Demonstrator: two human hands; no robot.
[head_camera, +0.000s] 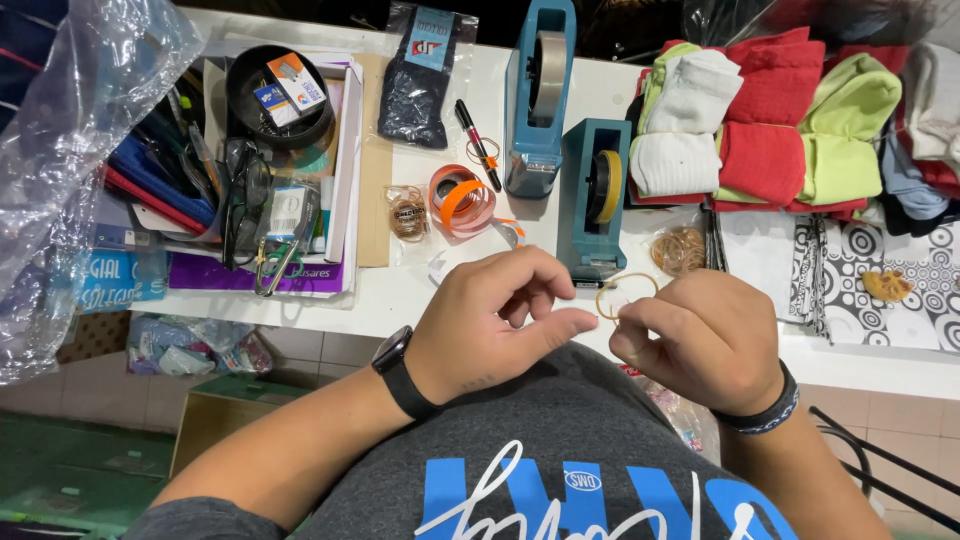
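Both of my hands meet in front of my chest, over the near edge of a white table (400, 295). My left hand (490, 325), with a black watch on its wrist, pinches the left side of a tan rubber band (624, 292). My right hand (705, 340), wearing a dark wristband, holds the band's lower right side. The band forms a small open loop between the fingertips. A pile of more rubber bands (680, 248) lies on the table just beyond my right hand.
Two teal tape dispensers (592, 195) stand mid-table, next to an orange tape roll (462, 200), a marker (478, 142) and packaged dark socks (420, 75). Folded red, green and white cloths (770, 120) are stacked at right. Stationery and books (270, 170) crowd the left beside a plastic bag (70, 140).
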